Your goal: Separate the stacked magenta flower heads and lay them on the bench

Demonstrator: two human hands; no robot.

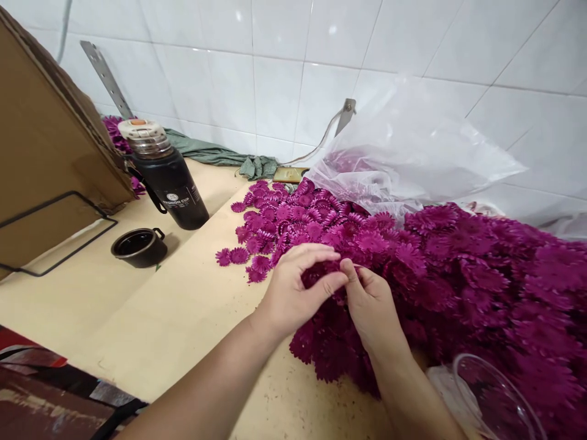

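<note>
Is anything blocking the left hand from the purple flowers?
Nothing visible does. The left hand is right over the flowers, the right hand close beside it. The bag is at their far side; the flask and cup stand off left.

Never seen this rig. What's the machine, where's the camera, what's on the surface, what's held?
No machine here: these are a person's bare hands. The one picture comes from a camera worn on the head, looking forward and down. On the tan tabletop lies a big heap of magenta flower heads, with a translucent plastic bag behind. A black flask and small black cup stand at the picture's left. The left hand and right hand meet at the fingertips over the flowers; anything held there is too small to identify.
</note>
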